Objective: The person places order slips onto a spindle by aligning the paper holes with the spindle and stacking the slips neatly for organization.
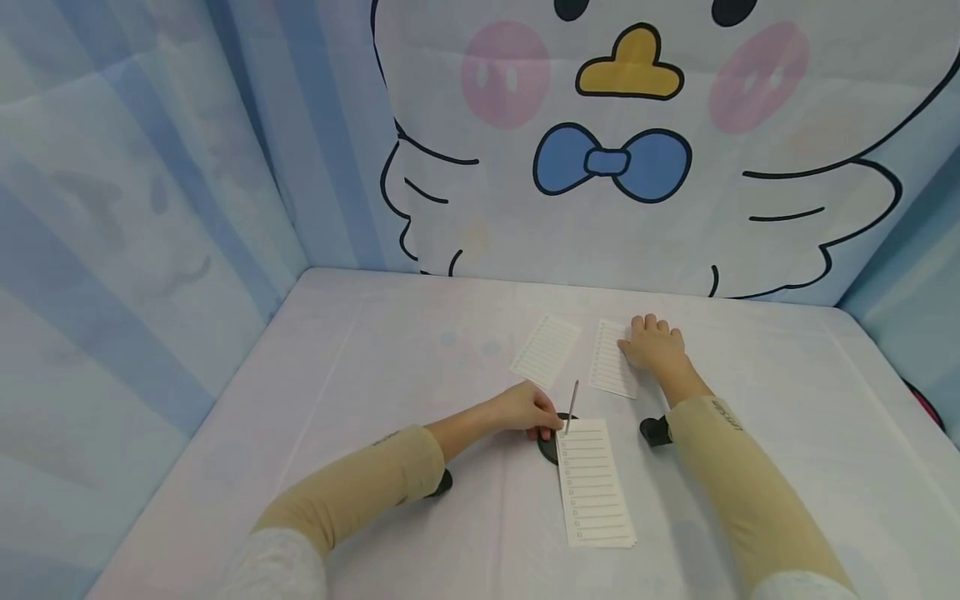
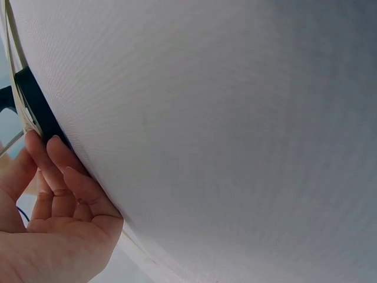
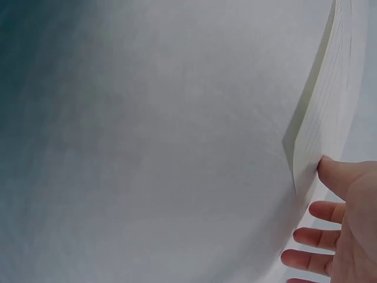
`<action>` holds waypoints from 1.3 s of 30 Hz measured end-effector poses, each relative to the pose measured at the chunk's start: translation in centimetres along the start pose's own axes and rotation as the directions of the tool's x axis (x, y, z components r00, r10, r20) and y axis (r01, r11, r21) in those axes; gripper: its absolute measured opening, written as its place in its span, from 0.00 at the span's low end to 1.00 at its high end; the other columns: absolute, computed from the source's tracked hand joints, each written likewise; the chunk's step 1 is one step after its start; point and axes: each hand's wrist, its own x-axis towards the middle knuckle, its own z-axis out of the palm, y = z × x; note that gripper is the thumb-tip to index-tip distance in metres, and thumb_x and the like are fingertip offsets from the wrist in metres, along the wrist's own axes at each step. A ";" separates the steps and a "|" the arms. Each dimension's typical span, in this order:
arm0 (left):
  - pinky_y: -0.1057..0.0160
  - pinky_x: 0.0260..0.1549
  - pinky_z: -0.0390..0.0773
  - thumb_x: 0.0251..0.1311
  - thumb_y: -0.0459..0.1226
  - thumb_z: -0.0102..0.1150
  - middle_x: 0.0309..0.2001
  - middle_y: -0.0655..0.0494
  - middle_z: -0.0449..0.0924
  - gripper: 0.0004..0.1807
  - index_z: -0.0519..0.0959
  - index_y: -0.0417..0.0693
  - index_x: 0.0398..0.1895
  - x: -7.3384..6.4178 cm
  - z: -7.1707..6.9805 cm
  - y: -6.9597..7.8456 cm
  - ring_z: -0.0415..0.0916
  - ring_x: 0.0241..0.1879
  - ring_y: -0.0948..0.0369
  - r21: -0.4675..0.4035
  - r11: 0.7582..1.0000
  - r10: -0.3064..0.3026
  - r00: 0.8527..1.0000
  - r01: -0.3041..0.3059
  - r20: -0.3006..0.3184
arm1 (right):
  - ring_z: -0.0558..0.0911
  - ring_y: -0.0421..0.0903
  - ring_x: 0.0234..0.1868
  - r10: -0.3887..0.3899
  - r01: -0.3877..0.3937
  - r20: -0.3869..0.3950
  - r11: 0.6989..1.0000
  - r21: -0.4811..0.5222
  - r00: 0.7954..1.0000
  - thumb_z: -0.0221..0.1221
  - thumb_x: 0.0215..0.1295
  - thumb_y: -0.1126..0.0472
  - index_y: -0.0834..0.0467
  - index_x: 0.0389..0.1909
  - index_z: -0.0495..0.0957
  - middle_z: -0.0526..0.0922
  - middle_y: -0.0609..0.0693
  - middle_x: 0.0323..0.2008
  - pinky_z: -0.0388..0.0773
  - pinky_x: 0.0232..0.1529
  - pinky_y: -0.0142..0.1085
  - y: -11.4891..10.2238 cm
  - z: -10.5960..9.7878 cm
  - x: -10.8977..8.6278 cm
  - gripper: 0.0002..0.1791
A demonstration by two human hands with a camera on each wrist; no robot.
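A thin metal spike [image 1: 573, 402] stands up from a round black base [image 1: 547, 451]. Lined checklist sheets [image 1: 596, 492] lie over part of that base, their top corner at the spike. My left hand [image 1: 527, 408] pinches this corner between thumb and fingertips; the left wrist view shows the fingertips close beside the dark base [image 2: 41, 106]. Farther back, my right hand [image 1: 655, 346] is at the right edge of another checklist sheet [image 1: 609, 360]. In the right wrist view its thumb touches the slightly raised sheet [image 3: 312, 144], while the other fingers are spread and fairly straight.
One more lined sheet [image 1: 546, 350] lies flat behind my left hand. The table [image 1: 420, 358] has a pale cloth cover and meets a cartoon-printed curtain [image 1: 502, 225] at the back. Blue striped curtain [image 1: 150, 217] hangs along the left side.
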 end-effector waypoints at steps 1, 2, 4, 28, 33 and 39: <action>0.72 0.17 0.67 0.55 0.35 0.61 0.14 0.58 0.74 0.07 0.83 0.40 0.24 0.0 0.0 0.0 0.68 0.15 0.65 0.000 1.000 0.000 1.000 0.000 0.001 | 0.52 0.69 0.62 0.001 -0.001 0.007 1.000 0.003 1.000 0.42 0.70 0.54 0.76 0.63 0.46 0.51 0.75 0.60 0.49 0.60 0.59 -0.1 -0.1 -0.1 0.34; 0.72 0.17 0.67 0.55 0.35 0.61 0.14 0.58 0.74 0.07 0.83 0.40 0.24 0.0 0.0 0.0 0.68 0.15 0.65 0.001 1.000 0.000 1.000 0.000 0.001 | 0.52 0.69 0.61 0.003 -0.003 0.013 1.000 0.004 1.000 0.41 0.70 0.54 0.76 0.63 0.46 0.50 0.75 0.60 0.49 0.60 0.59 -0.1 -0.1 -0.1 0.34; 0.72 0.17 0.67 0.55 0.35 0.61 0.14 0.58 0.74 0.07 0.83 0.40 0.24 0.0 -0.1 0.0 0.68 0.15 0.66 0.004 1.000 0.003 1.000 -0.003 0.000 | 0.52 0.69 0.62 0.008 -0.009 0.025 1.000 0.008 1.000 0.41 0.71 0.53 0.77 0.63 0.45 0.50 0.75 0.61 0.48 0.60 0.59 -0.1 -0.2 -0.1 0.34; 0.72 0.18 0.67 0.55 0.36 0.61 0.14 0.57 0.75 0.08 0.82 0.41 0.23 0.0 0.1 0.0 0.68 0.15 0.65 0.031 0.999 0.008 1.000 -0.008 -0.003 | 0.51 0.70 0.62 0.007 -0.007 0.021 1.000 0.014 1.000 0.41 0.70 0.53 0.78 0.63 0.44 0.47 0.75 0.62 0.49 0.60 0.60 0.2 0.1 0.4 0.35; 0.72 0.18 0.68 0.55 0.36 0.61 0.15 0.57 0.75 0.08 0.82 0.41 0.23 -0.1 0.0 0.0 0.68 0.16 0.65 0.031 0.999 0.011 1.000 -0.011 -0.003 | 0.51 0.70 0.62 0.013 -0.014 0.016 1.000 0.026 1.000 0.42 0.70 0.53 0.78 0.63 0.45 0.47 0.75 0.62 0.49 0.60 0.60 0.1 0.1 0.3 0.35; 0.72 0.18 0.68 0.55 0.36 0.61 0.15 0.57 0.75 0.08 0.82 0.41 0.23 -0.1 0.0 0.0 0.68 0.15 0.65 0.034 0.999 0.013 1.000 -0.013 -0.006 | 0.52 0.70 0.62 0.014 -0.015 0.014 0.999 0.041 1.000 0.42 0.70 0.54 0.78 0.63 0.45 0.48 0.75 0.61 0.50 0.60 0.60 0.2 0.2 0.4 0.35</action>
